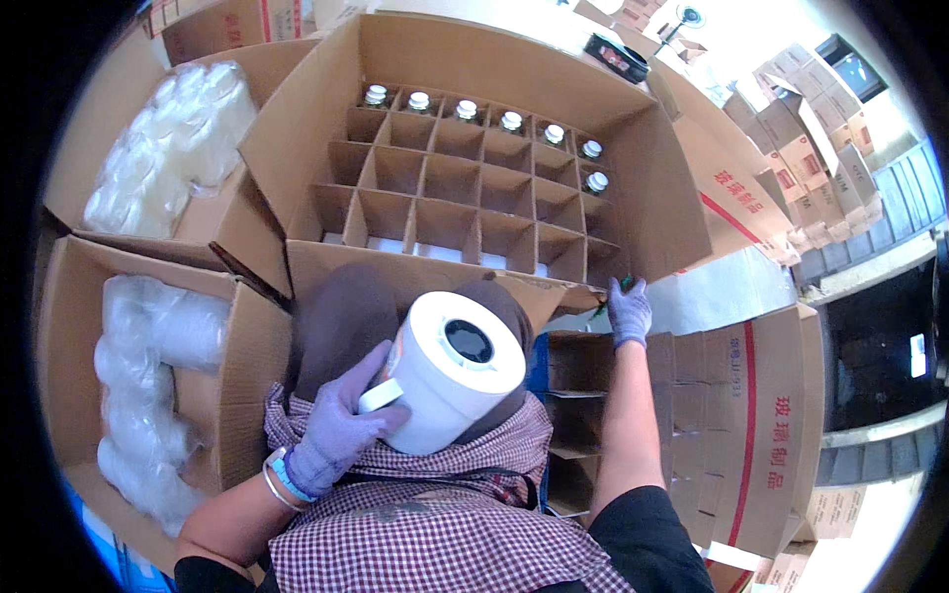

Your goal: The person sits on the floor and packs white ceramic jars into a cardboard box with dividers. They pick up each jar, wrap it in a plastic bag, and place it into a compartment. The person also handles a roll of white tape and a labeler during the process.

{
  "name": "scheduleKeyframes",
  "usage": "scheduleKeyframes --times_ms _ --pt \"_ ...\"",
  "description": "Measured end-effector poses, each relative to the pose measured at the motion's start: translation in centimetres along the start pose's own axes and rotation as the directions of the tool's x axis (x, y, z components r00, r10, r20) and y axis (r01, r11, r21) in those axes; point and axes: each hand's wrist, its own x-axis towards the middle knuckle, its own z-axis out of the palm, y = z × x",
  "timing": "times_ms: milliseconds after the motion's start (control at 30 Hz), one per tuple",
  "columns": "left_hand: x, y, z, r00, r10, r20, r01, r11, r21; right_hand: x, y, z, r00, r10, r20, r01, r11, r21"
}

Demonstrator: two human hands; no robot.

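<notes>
My left hand (pixel 341 425), in a purple-grey glove, holds a big white roll of labels (pixel 450 371) against my checked apron; a loose white label end lies under my thumb. My right hand (pixel 629 308), also gloved, is stretched forward and rests on the near right corner of a large open carton (pixel 652 178) with a cardboard divider grid (pixel 450 198). Several small bottles with silver caps (pixel 509 122) stand in the far row and the right column of the grid. The other cells hold no bottles.
Two open cartons on my left hold clear plastic bags of white material (pixel 183 138) (pixel 148 385). Stacked flat cartons with red print (pixel 761 435) stand at my right, with more boxes piled at the far right (pixel 811 148). A dark tape dispenser (pixel 618 57) sits behind the carton.
</notes>
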Motion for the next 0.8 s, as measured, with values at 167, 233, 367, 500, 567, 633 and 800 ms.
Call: scheduleKeyframes --times_ms 167,233,367,500,567,633,800 --pt "0.9 -0.3 -0.6 0.998 -0.011 0.06 0.005 0.994 0.111 3.5 5.3 4.7 0.975 -0.17 0.14 0.151 0.979 0.141" --pt "0.9 0.0 -0.6 0.996 -0.034 0.082 0.022 0.989 0.148 3.6 5.8 2.1 0.981 -0.166 0.101 0.134 0.955 0.266" --pt "0.4 0.1 -1.1 0.984 -0.038 0.172 0.034 0.999 0.029 -2.6 -2.1 -10.1 0.891 -0.38 0.247 -0.113 0.341 0.933" --pt "1.6 1.2 -2.2 0.916 -0.048 0.399 0.042 0.999 0.023 -11.4 -9.2 -20.7 0.355 -0.934 -0.044 0.421 0.118 0.899" --pt "2.7 2.0 -3.1 0.871 -0.081 0.485 0.059 0.996 0.059 -14.8 -12.0 -23.8 -0.059 -0.992 -0.109 0.755 -0.116 0.646" --pt "3.6 2.2 -3.4 0.826 -0.107 0.553 0.138 0.99 -0.015 -17.5 -12.9 -24.8 -0.224 -0.971 -0.08 0.866 -0.236 0.442" --pt "5.6 1.4 -4.4 0.748 -0.142 0.648 0.142 0.988 0.052 -19.0 -12.8 -24.3 -0.31 -0.949 -0.063 0.888 -0.313 0.338"
